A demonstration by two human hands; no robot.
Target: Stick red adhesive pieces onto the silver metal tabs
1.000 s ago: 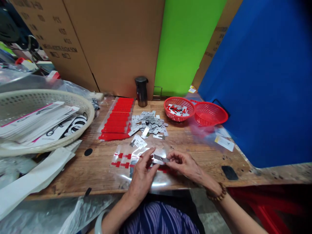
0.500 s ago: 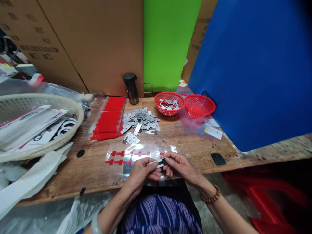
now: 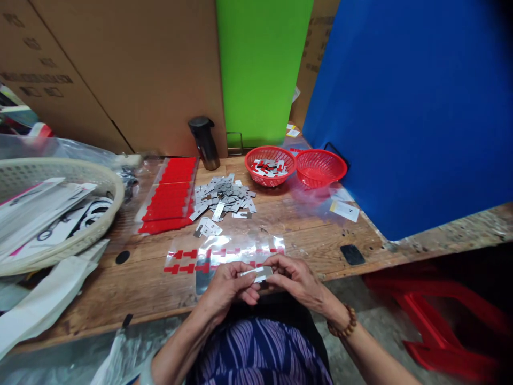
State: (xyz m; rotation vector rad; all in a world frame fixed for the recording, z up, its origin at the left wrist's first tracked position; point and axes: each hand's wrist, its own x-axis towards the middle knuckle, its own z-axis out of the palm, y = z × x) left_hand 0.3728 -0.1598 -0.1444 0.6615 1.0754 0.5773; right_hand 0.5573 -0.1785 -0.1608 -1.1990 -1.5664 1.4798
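Close to the table's front edge, my left hand (image 3: 230, 286) pinches one end of a small flat plate (image 3: 260, 274), pale with a greyer right end. My right hand (image 3: 298, 282) grips that right end between thumb and fingers. Beneath and behind the hands lies a clear plastic sheet (image 3: 236, 243) bearing rows of red T-shaped stickers (image 3: 188, 269); my hands hide part of it. Beyond the sheet is a loose heap of similar grey and white plates (image 3: 226, 195), some with a slot at one end.
Red sticker sheets (image 3: 168, 198) are stacked left of the heap. A red basket (image 3: 270, 182) holds red-and-white pieces, beside a second red basket (image 3: 320, 171). A black tumbler (image 3: 205, 144) stands behind. A large cream basket (image 3: 116, 198) with cards sits left; a blue panel (image 3: 409, 117) rises right.
The plate's right end, dark before, now looks light grey. My right fingers have shifted round that end. The whole view has swung slightly right.
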